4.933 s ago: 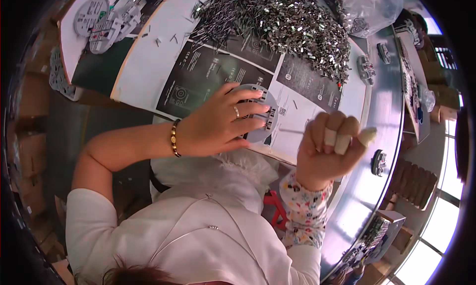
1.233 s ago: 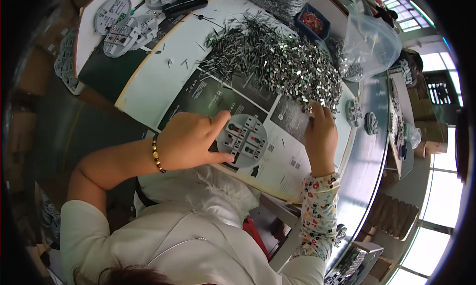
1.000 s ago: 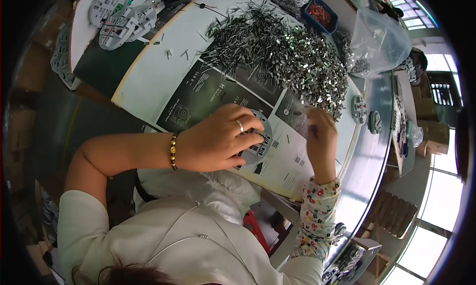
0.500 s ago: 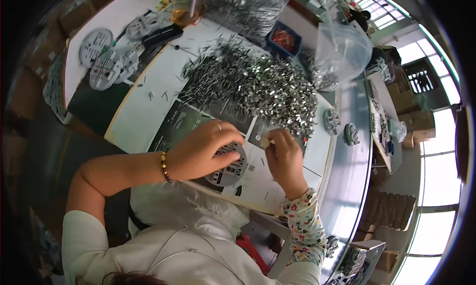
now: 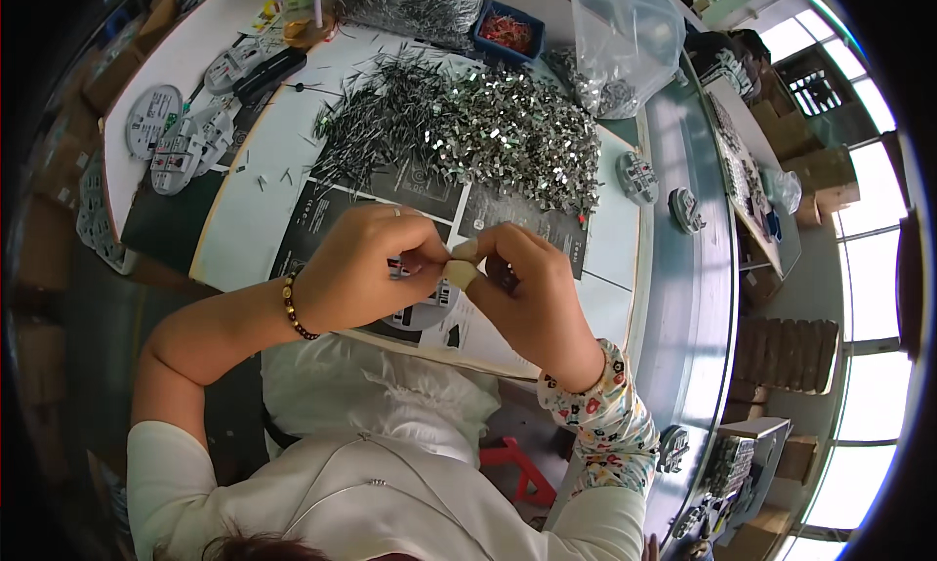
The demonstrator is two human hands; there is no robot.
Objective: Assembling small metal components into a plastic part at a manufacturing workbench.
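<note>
Over the near part of the worktable, my left hand (image 5: 363,273) and my right hand (image 5: 535,297) meet fingertip to fingertip. Both are closed in a pinch; whatever sits between the tips is too small and covered to make out. Pale finger covers wrap the thumb and a finger of my right hand. Partly hidden below my hands lies a round grey plate (image 5: 420,316) with dark slots. Beyond them spreads a heap of small shiny metal pieces (image 5: 522,141), with a heap of thin metal pins (image 5: 376,122) to its left.
Several similar round plates (image 5: 153,122) lie at the left, beside a black tool (image 5: 270,76). Behind the heaps are a blue bin (image 5: 509,36) of red bits and clear plastic bags (image 5: 625,48). A metal-topped conveyor (image 5: 683,297) at the right carries more round parts (image 5: 687,210).
My right hand has moved left from the edge of the metal heap, and its fingertips now meet my left hand's. The view has shifted, so the table contents sit higher and further left.
</note>
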